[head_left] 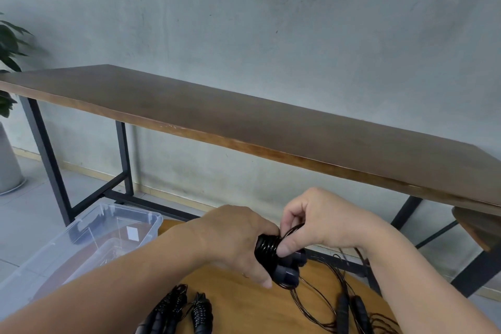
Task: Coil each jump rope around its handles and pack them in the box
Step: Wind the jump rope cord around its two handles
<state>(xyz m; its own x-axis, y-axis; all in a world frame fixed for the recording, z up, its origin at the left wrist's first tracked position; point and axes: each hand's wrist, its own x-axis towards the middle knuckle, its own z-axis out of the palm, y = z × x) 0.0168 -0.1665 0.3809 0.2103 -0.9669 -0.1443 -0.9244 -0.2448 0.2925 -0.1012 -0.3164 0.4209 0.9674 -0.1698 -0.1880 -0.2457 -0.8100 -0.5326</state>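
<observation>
A person's two bare hands are meeting above the far edge of a round wooden worktop (pixel 244 304). The left hand (pixel 233 238) is gripping a pair of black jump rope handles (pixel 284 271), held together, with glossy black cord (pixel 267 247) lying in tight coils around them. The right hand (pixel 322 222) is pinching a thin loop of that same cord between thumb and fingers, just beside the coils. Two already coiled jump ropes (pixel 187 309) are lying near the worktop's near edge, toward the left. An uncoiled jump rope (pixel 349 309) is lying toward the right edge, its loose cord spreading across the wood. A clear plastic box (pixel 89 244) is sitting just beside the worktop's left edge; what it is resting on is hidden. A long dark wooden bench (pixel 244 122) is standing behind, against a grey wall.
</observation>
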